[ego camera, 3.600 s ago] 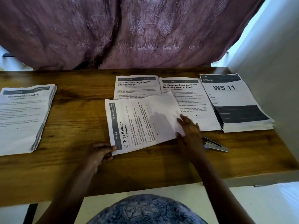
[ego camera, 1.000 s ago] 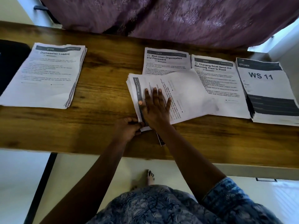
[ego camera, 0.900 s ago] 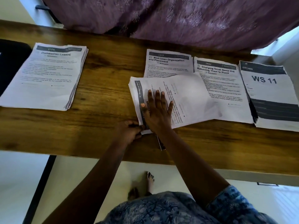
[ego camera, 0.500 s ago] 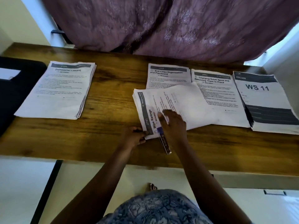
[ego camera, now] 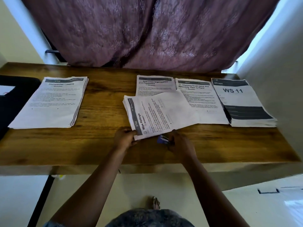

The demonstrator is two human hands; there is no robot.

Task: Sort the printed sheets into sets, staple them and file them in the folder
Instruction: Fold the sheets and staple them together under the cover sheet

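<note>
Because my right hand (ego camera: 180, 143) curls round the stapler (ego camera: 162, 139), the head view shows only its bluish end, blurred. Whether its mouth is on the paper I cannot tell. Left hand (ego camera: 124, 139) pinches the near left corner of the Wipe Railings set (ego camera: 157, 115). Set lies mid-front on the desk (ego camera: 101, 145), long axis left to right and slightly skewed, heading band at the left end. Its far side overlaps the near parts of the Bed Linen sheet (ego camera: 155, 84) and the Charging Small Items sheet (ego camera: 201, 99). Dark object (ego camera: 16, 95) at far left is cut off by the frame.
</note>
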